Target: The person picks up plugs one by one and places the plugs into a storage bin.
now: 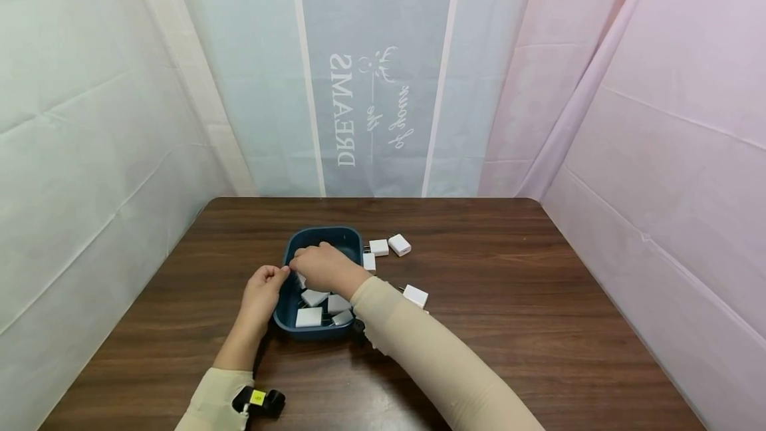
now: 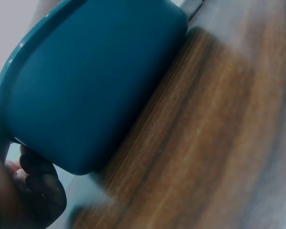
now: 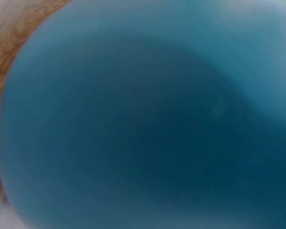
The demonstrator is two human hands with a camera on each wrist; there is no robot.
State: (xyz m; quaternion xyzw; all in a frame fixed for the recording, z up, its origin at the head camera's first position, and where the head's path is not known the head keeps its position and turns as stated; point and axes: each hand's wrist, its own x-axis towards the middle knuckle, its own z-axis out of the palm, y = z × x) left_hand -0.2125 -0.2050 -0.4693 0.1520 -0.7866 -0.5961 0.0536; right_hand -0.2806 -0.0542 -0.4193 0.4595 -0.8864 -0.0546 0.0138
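Note:
A dark blue plastic bin point(image 1: 317, 334) stands on the table, with several white plug-in chargers point(image 1: 308, 317) lying in its near half. At the bin's left rim is my left hand point(image 1: 261, 294), gripping the edge with fingers curled and thumb toward the right hand. The left wrist view shows those curled fingers point(image 2: 45, 186) against the bin's end. My right hand point(image 1: 326, 267) reaches over the bin, its fingertips near the left rim. Beneath it a white charger point(image 1: 301, 280) is partly hidden, and whether the fingers hold it is unclear. Only blurred blue bin wall point(image 3: 133, 119) fills the right wrist view.
Several more white chargers lie right of the bin, among them one at the back point(image 1: 399, 245) and one by the right sleeve point(image 1: 415, 295). The brown wooden table point(image 1: 509, 298) extends to the right. Pale curtains point(image 1: 670, 118) hang around its sides and back.

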